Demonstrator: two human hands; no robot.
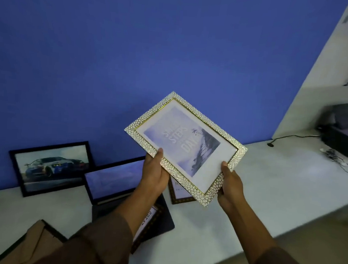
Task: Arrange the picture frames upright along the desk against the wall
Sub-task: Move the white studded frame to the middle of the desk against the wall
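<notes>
Held up in the air above the white desk [215, 207] in front of the blue wall [154, 48]: a white-and-gold pebbled frame [185, 148], tilted, picture side towards the camera, clear of every surface. Gripped at its near-left edge by the left hand [156, 171], thumb laid over the front rim, the other fingers hidden behind. Gripped near its lowest corner by the right hand [230, 187], thumb on the front of the white mat, fingers curled under and behind the rim. Brown sleeves [99, 244] on both forearms. Inside the frame, a pale landscape print with faint lettering, too washed out to read in full. To the left of the held frame, propped upright against the blue wall, a black-framed car picture [52, 167]. Between that and the held frame, a second black frame [114, 179] leaning back, its glass reflecting blue. Just beneath the held frame, partly hidden by it, a dark ornate-bordered frame [180, 194] on the desk. Below the left forearm, another ornate-bordered frame [152, 223] lying flat on a dark backing. Further left of that, at the picture's lower edge, a brown-backed frame [33, 243] face down. Well to the right of the held frame, a black cable [288, 137] and blurred dark equipment [342, 131] on the desk.
</notes>
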